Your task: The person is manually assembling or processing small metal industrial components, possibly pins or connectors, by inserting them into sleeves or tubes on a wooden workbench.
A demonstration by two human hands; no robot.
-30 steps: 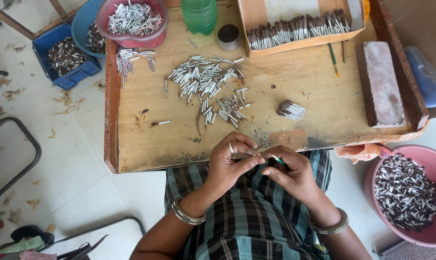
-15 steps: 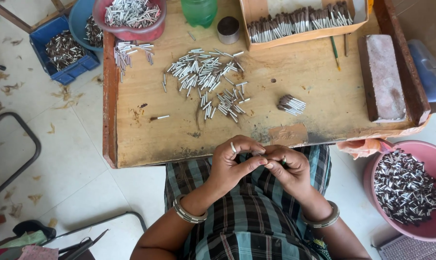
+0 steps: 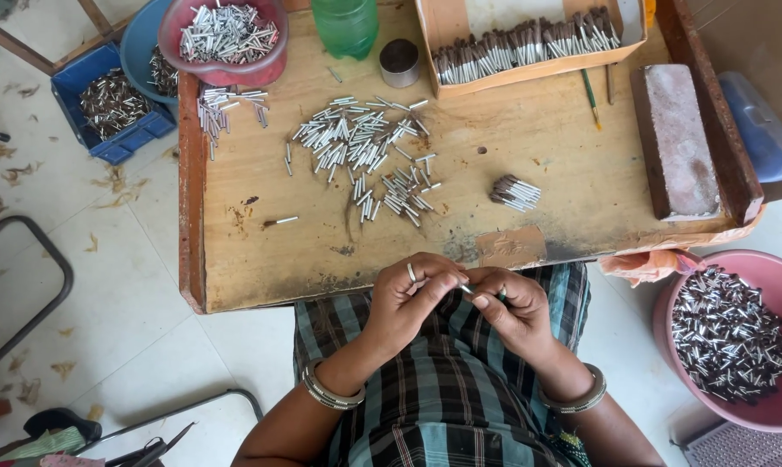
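A small handcraft workshop, seen from above. A worn wooden worktop (image 3: 261, 259) with raised edges holds a heap of small white tubes (image 3: 365, 151) and a wooden tray (image 3: 529, 43) of finished sticks. Plastic tubs (image 3: 737, 337) full of the same tubes stand around it on a littered tiled floor (image 3: 105, 285).

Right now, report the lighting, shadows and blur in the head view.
Head view: soft even daylight, shadows faint under the left hand and right hand; small stick pinched between them is slightly blurred; wooden table sharp; pink basin cut by the frame edge; no harsh glare.
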